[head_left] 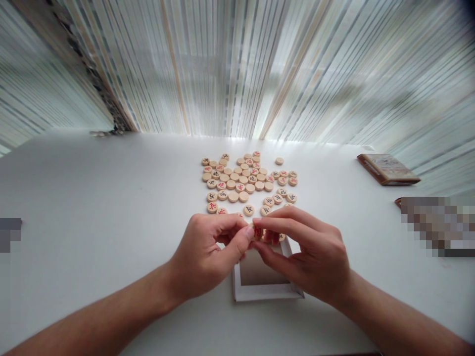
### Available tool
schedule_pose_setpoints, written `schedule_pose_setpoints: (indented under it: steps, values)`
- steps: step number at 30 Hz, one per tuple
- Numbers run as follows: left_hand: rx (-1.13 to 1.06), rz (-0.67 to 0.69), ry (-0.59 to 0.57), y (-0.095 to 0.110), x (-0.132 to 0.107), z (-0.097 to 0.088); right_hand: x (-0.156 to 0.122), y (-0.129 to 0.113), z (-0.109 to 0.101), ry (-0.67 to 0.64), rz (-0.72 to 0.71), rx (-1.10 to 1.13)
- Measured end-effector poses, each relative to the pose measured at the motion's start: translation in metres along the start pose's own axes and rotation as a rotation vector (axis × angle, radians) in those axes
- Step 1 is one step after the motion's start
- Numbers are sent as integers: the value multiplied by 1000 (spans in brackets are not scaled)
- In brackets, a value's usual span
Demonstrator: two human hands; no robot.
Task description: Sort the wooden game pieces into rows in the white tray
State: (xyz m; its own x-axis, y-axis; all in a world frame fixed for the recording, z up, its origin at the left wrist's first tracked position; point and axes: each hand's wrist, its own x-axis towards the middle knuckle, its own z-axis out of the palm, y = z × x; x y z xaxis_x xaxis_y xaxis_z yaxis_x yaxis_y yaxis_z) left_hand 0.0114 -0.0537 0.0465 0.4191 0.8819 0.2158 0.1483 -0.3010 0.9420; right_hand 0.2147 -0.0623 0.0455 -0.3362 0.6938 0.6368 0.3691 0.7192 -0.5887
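Between my two hands is a round wooden xiangqi piece (257,232) with a red character, tipped on its edge. The thumb and fingers of my left hand (213,252) pinch its left side. From the right, the thumb and fingertips of my right hand (313,252) close on it as well. Below them lies a shallow open box (267,292) with a white rim and a greyish-brown bottom; my hands cover its far part. Many more xiangqi pieces (240,187) lie flat beyond the box, some showing red or black characters, others plain faces.
A white table (111,207) carries everything. At the right lies a flat brown box (389,169), with a pixelated object (438,225) nearer to me. Another blurred-out dark thing (10,234) is at the left edge. Striped string curtains (208,69) hang behind the table.
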Motion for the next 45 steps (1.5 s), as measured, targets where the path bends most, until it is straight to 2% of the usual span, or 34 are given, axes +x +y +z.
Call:
schedule_pose_setpoints:
  steps: [4, 7, 10, 15, 21, 45]
  values:
    - [164, 82, 95, -2, 0, -3, -2, 1, 0, -31, -34, -23]
    - [150, 66, 165, -7, 1, -6, -3, 3, 1, -99, -25, -37]
    - [140, 31, 224, -13, 4, -8, -3, 6, 3, -227, -28, -71]
    - [198, 31, 227, -17, 7, -9, -6, 10, 5, -379, -69, -142]
    - [282, 99, 210, -13, 6, -8, -10, 14, 7, -404, -70, -175]
    - [303, 125, 215, -13, 8, -8, -13, 18, 10, -399, -94, -165]
